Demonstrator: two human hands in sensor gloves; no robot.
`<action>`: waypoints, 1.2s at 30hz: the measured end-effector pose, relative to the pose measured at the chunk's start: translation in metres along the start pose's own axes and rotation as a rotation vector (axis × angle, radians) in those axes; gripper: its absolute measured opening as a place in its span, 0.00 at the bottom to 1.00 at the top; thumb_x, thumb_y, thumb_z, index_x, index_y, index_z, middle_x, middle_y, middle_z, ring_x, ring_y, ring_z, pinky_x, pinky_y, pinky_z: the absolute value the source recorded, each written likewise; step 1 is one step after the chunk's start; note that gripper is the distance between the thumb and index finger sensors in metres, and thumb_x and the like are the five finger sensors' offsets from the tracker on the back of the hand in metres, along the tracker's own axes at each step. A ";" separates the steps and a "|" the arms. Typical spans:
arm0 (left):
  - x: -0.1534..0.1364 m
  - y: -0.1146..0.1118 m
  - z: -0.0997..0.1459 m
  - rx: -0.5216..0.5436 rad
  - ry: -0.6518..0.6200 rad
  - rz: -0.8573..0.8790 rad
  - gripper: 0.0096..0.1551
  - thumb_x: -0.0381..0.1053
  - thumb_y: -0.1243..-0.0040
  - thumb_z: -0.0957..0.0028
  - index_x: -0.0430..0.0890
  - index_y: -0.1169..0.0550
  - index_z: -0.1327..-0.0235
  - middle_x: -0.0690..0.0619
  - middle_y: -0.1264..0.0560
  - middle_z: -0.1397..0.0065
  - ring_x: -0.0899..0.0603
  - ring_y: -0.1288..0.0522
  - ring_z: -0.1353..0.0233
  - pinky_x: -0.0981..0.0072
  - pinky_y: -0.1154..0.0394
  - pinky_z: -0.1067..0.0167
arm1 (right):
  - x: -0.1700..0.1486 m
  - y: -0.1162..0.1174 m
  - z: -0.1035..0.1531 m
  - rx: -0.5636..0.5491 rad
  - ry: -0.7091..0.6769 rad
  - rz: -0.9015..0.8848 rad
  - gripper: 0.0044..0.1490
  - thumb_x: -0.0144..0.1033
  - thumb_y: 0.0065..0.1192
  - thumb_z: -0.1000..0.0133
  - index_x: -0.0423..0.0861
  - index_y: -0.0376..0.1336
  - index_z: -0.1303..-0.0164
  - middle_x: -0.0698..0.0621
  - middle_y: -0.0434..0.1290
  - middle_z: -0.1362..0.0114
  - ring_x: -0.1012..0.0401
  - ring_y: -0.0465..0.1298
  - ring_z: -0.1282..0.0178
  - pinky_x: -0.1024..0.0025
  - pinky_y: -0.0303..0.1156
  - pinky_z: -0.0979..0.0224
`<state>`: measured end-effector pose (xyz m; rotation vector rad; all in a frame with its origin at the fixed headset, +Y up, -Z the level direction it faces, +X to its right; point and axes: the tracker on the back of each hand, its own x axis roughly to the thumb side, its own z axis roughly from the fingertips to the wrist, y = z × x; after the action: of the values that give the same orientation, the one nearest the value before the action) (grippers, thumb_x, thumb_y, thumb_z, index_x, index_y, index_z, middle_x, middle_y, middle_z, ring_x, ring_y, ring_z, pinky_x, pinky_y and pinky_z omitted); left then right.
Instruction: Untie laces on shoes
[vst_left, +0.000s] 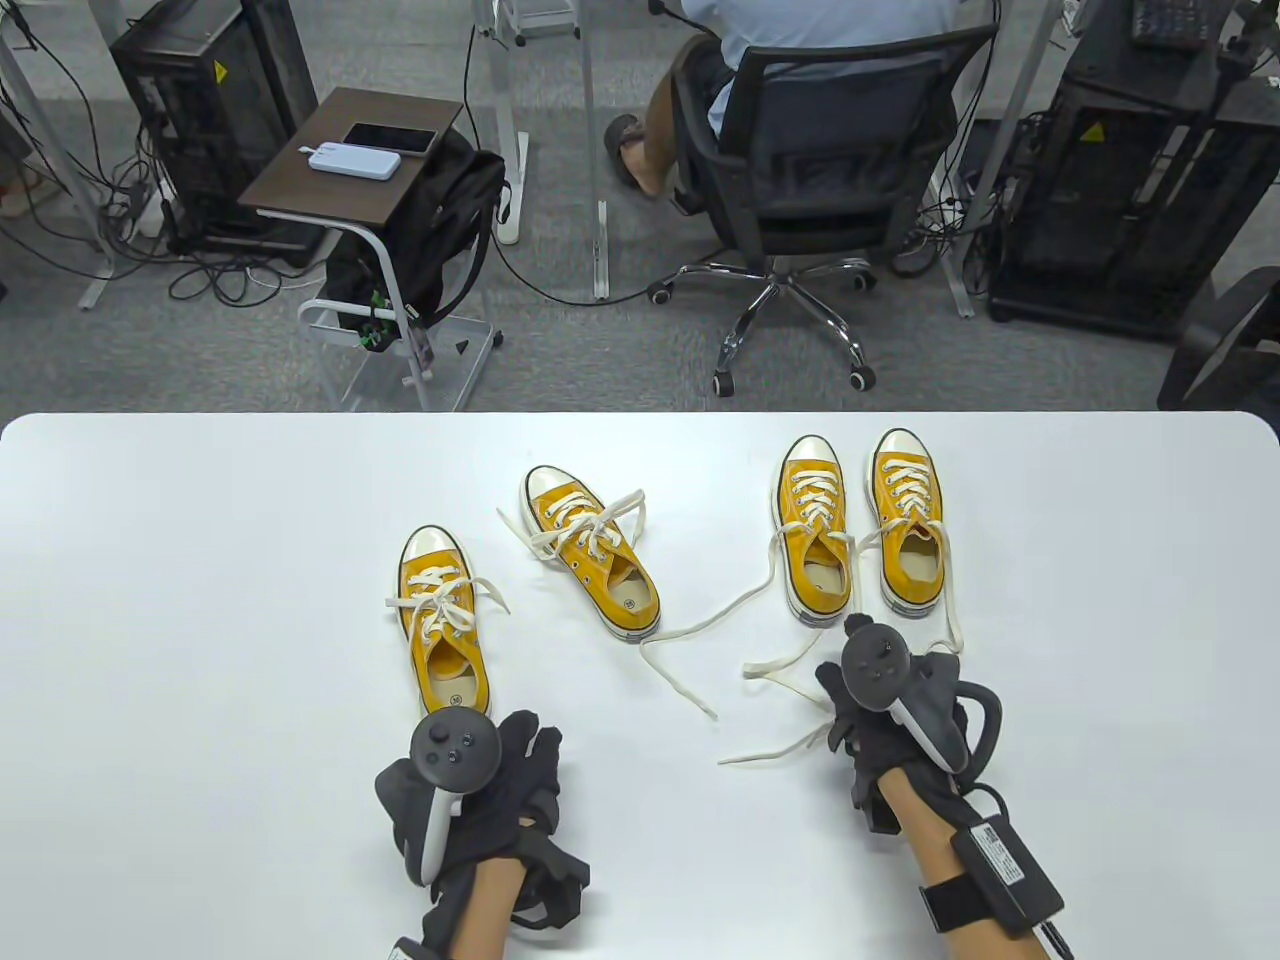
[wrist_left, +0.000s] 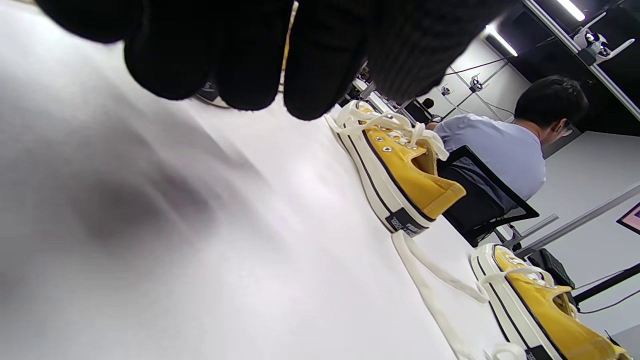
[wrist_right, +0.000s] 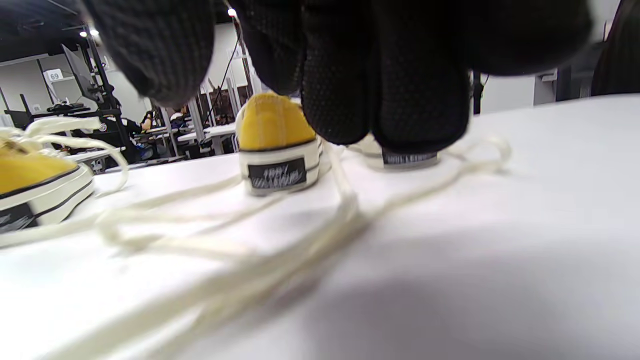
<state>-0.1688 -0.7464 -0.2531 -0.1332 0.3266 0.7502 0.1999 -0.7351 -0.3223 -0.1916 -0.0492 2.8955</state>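
Item 1, white table (vst_left: 200, 600): I see it spanning the lower half of the table view, bearing everything below.

Item 2, four yellow low-top shoes. The far-left shoe (vst_left: 443, 622) lies just ahead of my left hand, its lace in a bow. The second shoe (vst_left: 592, 563) sits angled, toe to the upper left, lace also bowed. The third shoe (vst_left: 811, 528) and fourth shoe (vst_left: 908, 518) stand side by side at the right, toes pointing away from me, laces undone.

Item 3, left hand (vst_left: 480, 790): gloved, low on the table behind the far-left shoe's heel. In the left wrist view its fingertips (wrist_left: 320, 70) hang together above the bare surface, gripping nothing I can make out; whether loose or curled, I cannot tell.

Item 4, right hand (vst_left: 890, 720): gloved, just behind the right pair. Its fingers (wrist_right: 390, 90) are bunched downward over the loose laces (vst_left: 790, 660); I cannot tell whether they actually pinch the strands.

Item 5, loose laces: cream strands trailing from the right pair across the table toward me, one reaching as far as the second shoe's heel.
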 end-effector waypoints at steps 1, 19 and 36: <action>0.001 -0.001 0.000 -0.003 -0.007 0.000 0.34 0.61 0.45 0.45 0.49 0.22 0.28 0.37 0.27 0.28 0.29 0.27 0.36 0.41 0.27 0.45 | 0.000 0.002 0.003 0.006 -0.003 -0.017 0.45 0.52 0.67 0.51 0.44 0.61 0.26 0.35 0.76 0.34 0.41 0.80 0.48 0.46 0.74 0.49; 0.071 -0.010 -0.021 0.050 -0.130 -0.196 0.34 0.61 0.39 0.47 0.56 0.25 0.25 0.38 0.27 0.27 0.29 0.27 0.34 0.40 0.28 0.43 | -0.011 0.010 0.021 0.157 -0.043 -0.197 0.43 0.53 0.66 0.51 0.43 0.64 0.28 0.33 0.75 0.33 0.40 0.79 0.46 0.43 0.73 0.46; 0.131 -0.080 -0.114 0.062 -0.034 -0.556 0.29 0.62 0.36 0.50 0.63 0.21 0.32 0.44 0.21 0.37 0.34 0.23 0.39 0.44 0.25 0.47 | -0.017 0.001 0.020 0.198 -0.042 -0.349 0.42 0.53 0.65 0.50 0.43 0.65 0.29 0.32 0.76 0.34 0.40 0.79 0.47 0.43 0.73 0.47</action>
<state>-0.0520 -0.7469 -0.4045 -0.1443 0.2624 0.1913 0.2132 -0.7404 -0.3006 -0.0768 0.1790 2.5355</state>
